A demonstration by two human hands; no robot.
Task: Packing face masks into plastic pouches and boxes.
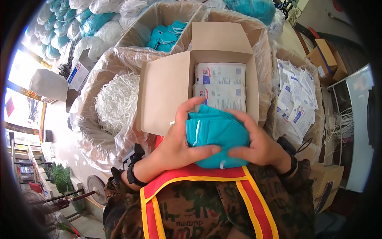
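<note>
Both my hands grip a stack of folded teal face masks (221,137) close to my waist. My left hand (175,145) wraps the stack's left side, thumb laid across the front. Around the right side curls my right hand (258,145), its thumb pressed on the lower front and slightly blurred. A white strip shows on the masks' left part. Just beyond the stack stands an open cardboard box (165,95) with its flaps spread. White printed packets (220,74) lie inside it in two visible rows; the masks hide the box's near end.
Left of the box, a plastic-lined bin holds thin white strips (115,103). Loose teal masks (167,36) fill a bin behind. On the right, another lined bin contains white packets (296,97). Stuffed bags (95,26) are piled at the far left. A fan (39,205) stands at lower left.
</note>
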